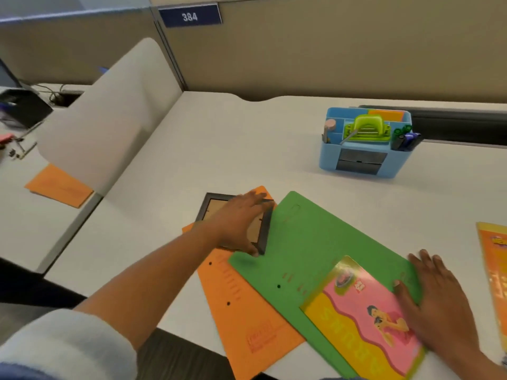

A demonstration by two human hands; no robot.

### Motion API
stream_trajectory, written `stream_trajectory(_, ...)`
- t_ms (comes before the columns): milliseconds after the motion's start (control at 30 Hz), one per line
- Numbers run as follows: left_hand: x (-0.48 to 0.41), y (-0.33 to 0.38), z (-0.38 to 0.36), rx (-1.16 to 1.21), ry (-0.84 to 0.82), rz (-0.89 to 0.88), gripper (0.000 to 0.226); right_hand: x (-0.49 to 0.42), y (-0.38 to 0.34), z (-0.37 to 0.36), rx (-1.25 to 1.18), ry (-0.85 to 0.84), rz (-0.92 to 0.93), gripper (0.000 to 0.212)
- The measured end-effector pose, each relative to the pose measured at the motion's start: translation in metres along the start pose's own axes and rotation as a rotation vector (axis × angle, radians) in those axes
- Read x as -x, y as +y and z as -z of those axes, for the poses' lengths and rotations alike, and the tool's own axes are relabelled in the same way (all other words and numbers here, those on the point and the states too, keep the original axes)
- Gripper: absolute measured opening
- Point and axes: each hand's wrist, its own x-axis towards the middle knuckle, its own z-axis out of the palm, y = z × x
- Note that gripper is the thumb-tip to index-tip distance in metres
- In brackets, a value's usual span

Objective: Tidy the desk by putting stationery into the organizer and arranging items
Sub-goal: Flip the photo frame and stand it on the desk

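Note:
My left hand grips a small dark picture frame that lies on an orange folder, fingers curled over its right edge. A green folder overlaps the orange one. My right hand lies flat, fingers straight, pressing on the green folder and the edge of a pink and yellow booklet on top of it. The blue organizer stands at the back right of the desk, holding a green hole punch, orange notes and several pens.
A second yellow-orange booklet lies at the right edge. A white divider panel separates this desk from the left one, where another orange folder lies. A dark cable tray runs behind the organizer. A beige partition wall stands behind.

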Motion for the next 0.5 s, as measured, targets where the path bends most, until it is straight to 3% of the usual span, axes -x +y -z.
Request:
stream_trajectory(200, 0.003, -0.064, 0.007, -0.108, -0.165, 0.148, 0.145, 0.0, -0.012, 0.006, 0.001, -0.028, -0.032, 0.08)
stream_trajectory(500, -0.008, -0.081, -0.005, -0.118, -0.198, 0.097, 0.152, -0.007, -0.027, 0.015, 0.03, -0.142, -0.104, 0.096)
